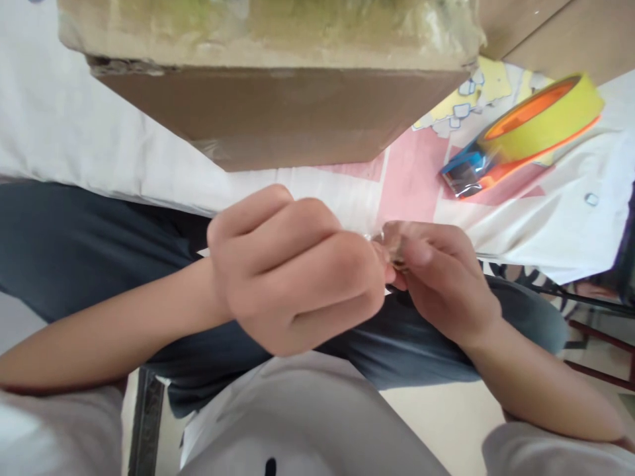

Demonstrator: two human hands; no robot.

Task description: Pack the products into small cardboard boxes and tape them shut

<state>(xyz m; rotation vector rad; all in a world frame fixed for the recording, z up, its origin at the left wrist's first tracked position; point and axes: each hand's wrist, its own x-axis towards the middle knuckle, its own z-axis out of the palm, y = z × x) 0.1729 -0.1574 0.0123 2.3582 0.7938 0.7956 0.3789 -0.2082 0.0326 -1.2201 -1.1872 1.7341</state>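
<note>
My left hand (302, 277) is curled into a fist, knuckles up, with its fingertips turned toward my right hand (441, 277). The two hands meet above my lap. My right thumb and fingers pinch a small crumpled piece of clear tape (395, 243), shiny and partly see-through. The left fingertips press against its near end, though the knuckles hide most of that grip. Just beyond the hands stands a cardboard box (278, 112), its upper face covered with wrinkled clear tape. To the right lies a tape dispenser (536, 132) with a yellow roll, orange body and blue cutter end.
A white and pink patterned cloth (411, 172) covers the surface under the box and dispenser. More brown cardboard (570, 39) is at the top right. My dark-trousered legs (99, 231) lie under my arms. A dark red metal frame (600, 350) shows at the right edge.
</note>
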